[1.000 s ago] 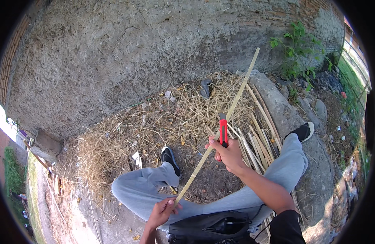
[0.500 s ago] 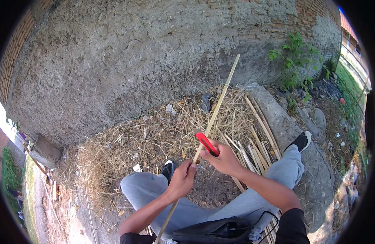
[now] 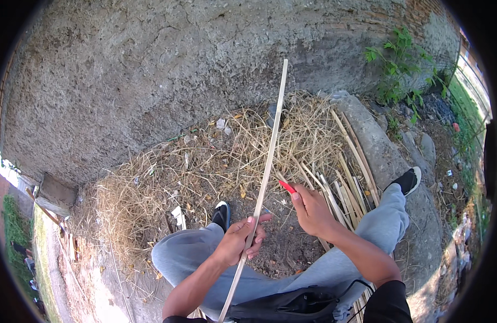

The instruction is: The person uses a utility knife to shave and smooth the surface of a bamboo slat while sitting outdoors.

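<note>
The person sits with both knees bent outward, facing a rough plastered wall. The left hand holds a long, pale bamboo strip, its thumb laid against the strip and its fingers partly curled about it. The strip is slightly tilted: its upper end stands in front of the wall in this view, and its lower end runs down past the left forearm to the lower edge, beside a black bag at the lap.

The right hand is closed around a red utility knife, of which only the front end shows. The knife is to the right of the strip, near it, with a gap visible between them. Blade extension cannot be told.

Further bamboo strips lie in a loose pile beyond the right hand, beside the right leg of the grey trousers. Dry straw covers the ground along the wall's base. A green leafy plant stands at the upper right, against the wall.
</note>
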Available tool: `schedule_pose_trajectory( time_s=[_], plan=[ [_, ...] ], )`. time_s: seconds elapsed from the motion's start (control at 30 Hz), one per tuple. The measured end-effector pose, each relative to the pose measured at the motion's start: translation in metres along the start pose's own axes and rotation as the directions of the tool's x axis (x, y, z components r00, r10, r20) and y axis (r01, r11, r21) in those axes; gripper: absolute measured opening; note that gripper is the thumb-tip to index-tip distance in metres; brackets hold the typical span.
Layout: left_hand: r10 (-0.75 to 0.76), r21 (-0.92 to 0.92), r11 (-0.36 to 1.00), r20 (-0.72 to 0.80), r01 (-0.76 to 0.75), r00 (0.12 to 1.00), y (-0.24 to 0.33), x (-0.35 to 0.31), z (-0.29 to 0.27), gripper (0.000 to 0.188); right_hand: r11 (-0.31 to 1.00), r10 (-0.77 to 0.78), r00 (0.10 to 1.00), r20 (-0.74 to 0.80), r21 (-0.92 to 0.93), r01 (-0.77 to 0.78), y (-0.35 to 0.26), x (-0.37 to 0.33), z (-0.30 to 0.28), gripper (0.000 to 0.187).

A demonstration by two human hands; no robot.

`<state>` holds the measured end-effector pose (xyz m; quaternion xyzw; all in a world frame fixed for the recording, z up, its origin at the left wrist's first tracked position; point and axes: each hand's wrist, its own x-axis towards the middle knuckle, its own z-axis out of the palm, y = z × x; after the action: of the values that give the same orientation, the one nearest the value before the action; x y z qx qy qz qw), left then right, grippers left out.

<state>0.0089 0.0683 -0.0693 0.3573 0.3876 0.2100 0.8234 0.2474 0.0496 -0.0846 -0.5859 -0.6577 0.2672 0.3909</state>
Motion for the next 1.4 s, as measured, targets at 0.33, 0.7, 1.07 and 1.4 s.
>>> schedule_pose_trajectory(
  time_s=[0.33, 0.7, 1.07, 1.4],
  plan=[
    [-0.019, -0.009, 1.000, -0.150, 0.017, 0.988, -0.006, 0.017, -0.018, 0.020, 0.998, -0.023, 0.991, -0.129, 0.061, 0.031, 0.020, 0.000, 0.005, 0.035],
    [-0.045, 0.005, 0.999, -0.128, 0.046, 0.991, -0.035, 0.027, -0.002, 0.022, 0.974, 0.225, 0.974, -0.008, 0.020, -0.225, 0.036, -0.014, -0.001, 0.042],
    [0.134, 0.156, 0.982, -0.166, -0.108, 0.977, -0.045, 0.013, -0.001, 0.028, 0.945, -0.310, 0.937, -0.160, -0.159, 0.286, 0.027, -0.051, 0.024, 0.035],
    [0.262, 0.282, 0.935, -0.139, -0.215, 0.955, -0.046, 0.004, 0.011, 0.025, 0.925, -0.343, 0.923, -0.172, -0.235, 0.299, 0.013, -0.050, 0.022, 0.033]
  ],
)
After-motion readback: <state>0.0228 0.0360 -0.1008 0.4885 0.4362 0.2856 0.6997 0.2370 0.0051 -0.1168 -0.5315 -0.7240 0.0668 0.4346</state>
